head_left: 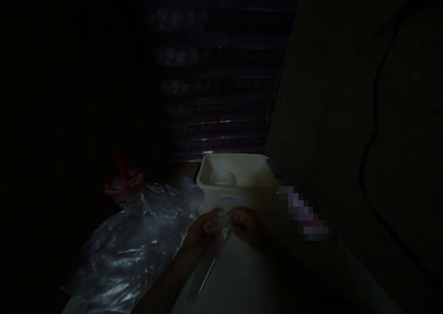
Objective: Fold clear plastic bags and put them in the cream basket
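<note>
Clear plastic piece pinched between two hands, its long axis running back toward the wearer

Plastic, thin and see-through, makes up the narrow piece (210, 269) whose top end sits at the fingers. The left hand (199, 233) and the right hand (251, 231) come in from either side, fingertips close together, both closed in a pinch on that top end. How firmly each grips is too dark to tell.

From the fingers, the piece slants down toward the wearer and a little left, its bright edge marking the line. Its lower end lies closer to the left forearm (166, 279) than to the right arm; at the top, neither hand is clearly nearer.

Just beyond the fingers stands a cream bin (256, 196) with a small clear bundle (222, 177) inside, toward its left end. Left of the fingers spreads a heap of crinkled clear plastic (131, 245), and beyond it is a cup with a red patterned lid (133, 179) and red straw (121, 165). Below the fingers is the pale bench (242, 277). Right of them, a blurred-out patch (304, 212) cannot be made out.
</note>
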